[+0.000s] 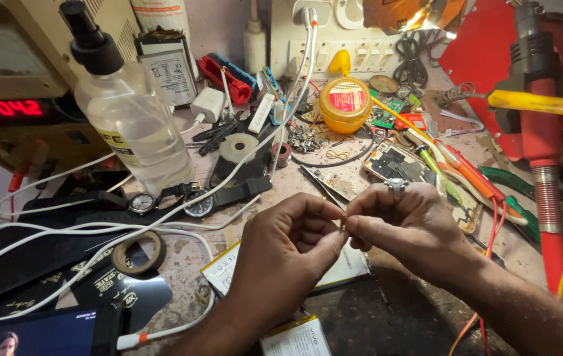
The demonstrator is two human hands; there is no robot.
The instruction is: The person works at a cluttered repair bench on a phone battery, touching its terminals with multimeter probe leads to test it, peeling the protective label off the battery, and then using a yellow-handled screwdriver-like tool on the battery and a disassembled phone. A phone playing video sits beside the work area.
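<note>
Nearest the lens, at the near edge of the worktop point(182, 264), a flat battery pack point(295, 339) lies just under the person's forearms, with a dark phone screen point(44, 333) at the near left corner. Above these, both hands meet over the middle of the bench: left hand point(288, 247) curled nearly shut, thumb and forefinger pinched on a tiny part point(344, 226); right hand point(407, 221), wearing a ring, likewise pinched on the same part from the other side. What the part is cannot be told, too small and mostly hidden by the fingertips. Held up off the surface and close to the eyes, probably for fine work needing both grips. A roll of dark tape point(138, 252) sits left of the hands; two wristwatches point(169, 203) lie beyond it, beside a clear spray bottle point(123, 112) standing upright. White cables point(97, 237) trail across the left half. Toward the far edge, a round yellow tin point(345, 102) stands amid loose small parts, within arm's reach. Bare circuit board point(390, 161) just beyond the right hand. Red hot-air tool point(538, 105) parked upright at the right edge, clear of the hands. Power supply point(11, 86) with a red display at the far left corner.
</note>
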